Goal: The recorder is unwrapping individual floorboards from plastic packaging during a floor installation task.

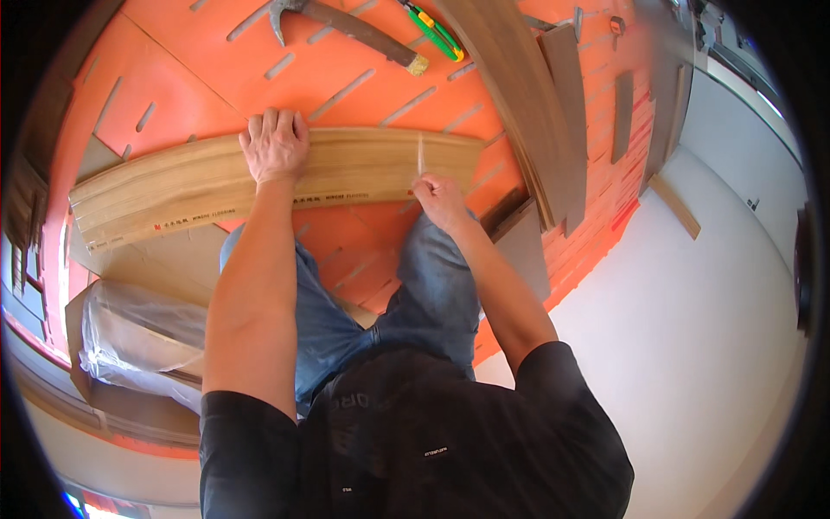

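A wood-grain floorboard (pixel 363 160) with printing along its near edge lies crosswise in front of my knees. My left hand (pixel 275 147) bears down on it left of the middle, its fingers curled at the far edge. Toward the board's right end my right hand (pixel 439 197) is closed in a pinch at the near edge. From its fingertips a thin translucent strip (pixel 421 156) runs across the board to the far edge. It looks like tape or plastic wrap; which one, I cannot tell.
Orange slotted underlay (pixel 181 78) covers the floor. Beyond the board lie a hammer (pixel 350 33) and a green utility knife (pixel 437 35). Darker floorboards (pixel 510 95) are stacked at the right. An opened carton with plastic-wrapped boards (pixel 143 333) sits at the left, and a white wall (pixel 683 320) stands right.
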Available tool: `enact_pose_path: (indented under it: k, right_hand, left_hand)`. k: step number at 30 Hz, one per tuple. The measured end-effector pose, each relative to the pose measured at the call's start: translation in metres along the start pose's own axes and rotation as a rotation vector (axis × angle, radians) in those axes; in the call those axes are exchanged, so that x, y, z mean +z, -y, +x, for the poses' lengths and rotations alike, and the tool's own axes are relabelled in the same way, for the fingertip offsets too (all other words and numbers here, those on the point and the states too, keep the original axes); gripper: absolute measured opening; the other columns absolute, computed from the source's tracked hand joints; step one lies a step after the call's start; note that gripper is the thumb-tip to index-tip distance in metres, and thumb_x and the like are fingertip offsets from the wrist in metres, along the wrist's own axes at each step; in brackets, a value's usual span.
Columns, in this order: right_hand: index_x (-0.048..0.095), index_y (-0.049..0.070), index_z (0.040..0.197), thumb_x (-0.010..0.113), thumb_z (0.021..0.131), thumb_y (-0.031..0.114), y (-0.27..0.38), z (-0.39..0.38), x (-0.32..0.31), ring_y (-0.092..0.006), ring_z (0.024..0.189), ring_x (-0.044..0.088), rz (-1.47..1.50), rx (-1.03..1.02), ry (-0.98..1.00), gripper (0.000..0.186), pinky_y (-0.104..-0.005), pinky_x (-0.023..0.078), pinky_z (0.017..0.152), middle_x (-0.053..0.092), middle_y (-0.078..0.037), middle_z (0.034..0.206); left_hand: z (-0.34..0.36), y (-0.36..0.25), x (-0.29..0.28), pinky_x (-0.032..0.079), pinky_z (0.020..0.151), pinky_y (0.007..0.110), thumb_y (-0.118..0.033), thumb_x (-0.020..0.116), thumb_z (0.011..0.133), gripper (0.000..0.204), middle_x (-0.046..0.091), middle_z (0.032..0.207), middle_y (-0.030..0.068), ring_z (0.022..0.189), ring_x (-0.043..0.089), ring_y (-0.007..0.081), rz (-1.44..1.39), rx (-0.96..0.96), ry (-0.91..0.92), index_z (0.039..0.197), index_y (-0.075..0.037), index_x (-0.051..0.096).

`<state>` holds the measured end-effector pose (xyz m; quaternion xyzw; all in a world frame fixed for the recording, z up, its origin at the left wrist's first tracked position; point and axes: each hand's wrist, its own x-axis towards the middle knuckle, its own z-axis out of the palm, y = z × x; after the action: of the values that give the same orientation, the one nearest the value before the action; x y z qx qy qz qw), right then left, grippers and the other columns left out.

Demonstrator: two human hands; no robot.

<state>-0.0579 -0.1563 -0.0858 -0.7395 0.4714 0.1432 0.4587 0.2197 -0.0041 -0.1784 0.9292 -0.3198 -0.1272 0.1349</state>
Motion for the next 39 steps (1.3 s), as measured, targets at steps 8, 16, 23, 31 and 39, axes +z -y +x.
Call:
enact_pose_path:
  k: [8, 16, 23, 31, 39]
  right_hand:
    - [0.062, -0.001, 0.078, 0.064, 0.098, 0.023, 0.073, -0.060, 0.017, -0.0331, 0.058, 0.058, 0.045, -0.102, 0.182, 0.031, -0.0439, 0.045, 0.057, 0.056, -0.021, 0.067]
    - [0.051, 0.003, 0.069, 0.067, 0.097, 0.017, 0.128, -0.128, 0.032, -0.0358, 0.059, 0.054, 0.229, -0.303, 0.340, 0.035, -0.0464, 0.041, 0.056, 0.050, -0.016, 0.064]
    - [0.047, 0.004, 0.066, 0.069, 0.094, 0.013, 0.151, -0.153, 0.019, -0.0355, 0.058, 0.051, 0.249, -0.374, 0.416, 0.036, -0.0470, 0.038, 0.057, 0.047, -0.015, 0.063]
    - [0.057, 0.004, 0.071, 0.075, 0.093, 0.014, 0.171, -0.158, -0.029, -0.0338, 0.066, 0.055, -0.049, -0.287, 0.026, 0.030, -0.0461, 0.044, 0.062, 0.054, -0.013, 0.070]
    - [0.071, 0.002, 0.098, 0.077, 0.091, 0.008, 0.206, -0.145, -0.002, -0.0316, 0.100, 0.065, -0.226, -0.560, -0.250, 0.011, -0.0406, 0.051, 0.092, 0.069, -0.014, 0.100]
  left_hand:
    - [-0.005, 0.002, 0.003, 0.044, 0.092, 0.048, -0.036, 0.061, 0.102, 0.022, 0.067, 0.105, -0.0004, 0.106, 0.060, 0.0262, -0.005, 0.016, -0.018, 0.098, -0.017, 0.070]
    - [-0.005, 0.000, 0.001, 0.043, 0.093, 0.049, -0.036, 0.061, 0.101, 0.022, 0.067, 0.106, -0.0003, 0.108, 0.059, 0.0267, -0.007, 0.018, 0.005, 0.100, -0.016, 0.070]
    - [-0.007, 0.006, 0.001, 0.044, 0.093, 0.048, -0.036, 0.061, 0.099, 0.023, 0.068, 0.103, -0.0006, 0.106, 0.060, 0.0262, -0.018, 0.016, -0.003, 0.096, -0.016, 0.072]
    - [-0.005, 0.002, -0.006, 0.044, 0.094, 0.048, -0.036, 0.064, 0.097, 0.022, 0.070, 0.102, 0.0007, 0.107, 0.061, 0.0262, -0.102, 0.027, -0.055, 0.094, -0.016, 0.074]
    - [-0.010, 0.015, -0.025, 0.044, 0.094, 0.046, -0.039, 0.066, 0.095, 0.024, 0.073, 0.108, -0.0022, 0.110, 0.061, 0.0239, -0.229, 0.016, -0.022, 0.096, -0.018, 0.078]
